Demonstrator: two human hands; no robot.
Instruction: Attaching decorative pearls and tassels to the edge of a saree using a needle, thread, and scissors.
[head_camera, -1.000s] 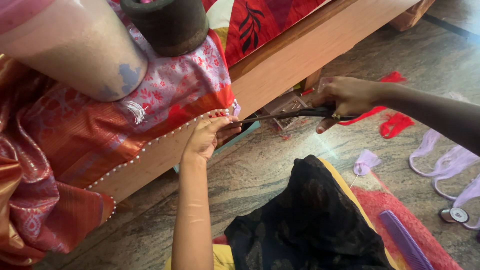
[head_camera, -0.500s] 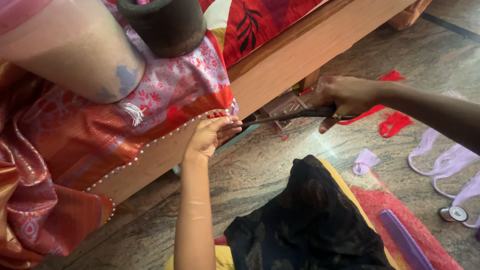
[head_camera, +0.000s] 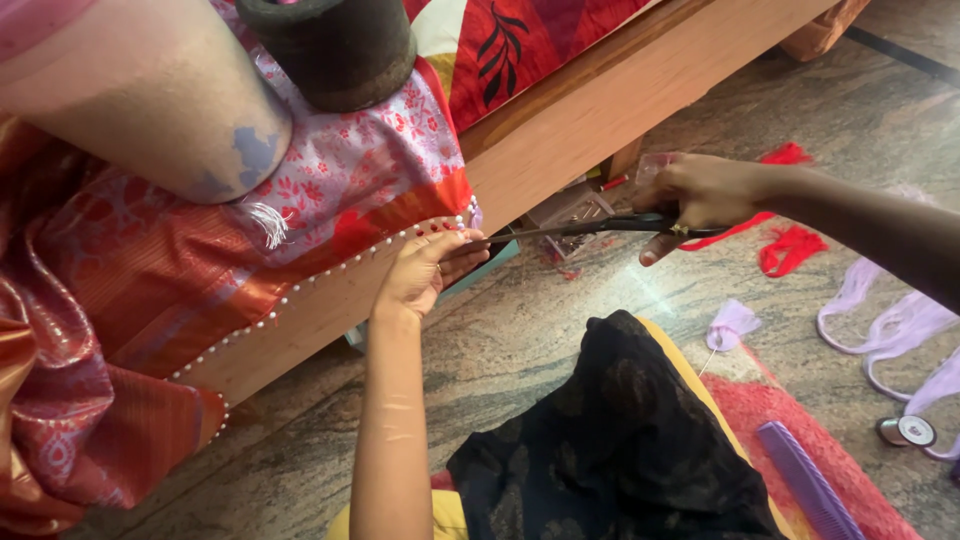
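Observation:
My left hand (head_camera: 425, 270) pinches the beaded lower edge of an orange and pink patterned fabric (head_camera: 250, 240) that hangs over the side of a wooden bed frame (head_camera: 600, 110). A pair of dark scissors (head_camera: 590, 226) sits in the closed fingers of my right hand (head_camera: 700, 195). The long blades point left, and their tip reaches the fabric edge right at my left fingers. A row of small white beads (head_camera: 300, 290) runs along that edge.
A large beige cone (head_camera: 140, 100) and a dark spool (head_camera: 335, 45) rest on the fabric. Red cloth scraps (head_camera: 790, 245), pale lilac strips (head_camera: 890, 320), a purple comb (head_camera: 810, 490) and a small thread bobbin (head_camera: 905, 430) lie on the stone floor. Black cloth (head_camera: 610, 440) covers my lap.
Both hands hold almost the same pose. The scissor tip has stayed at the fabric edge by my left fingers.

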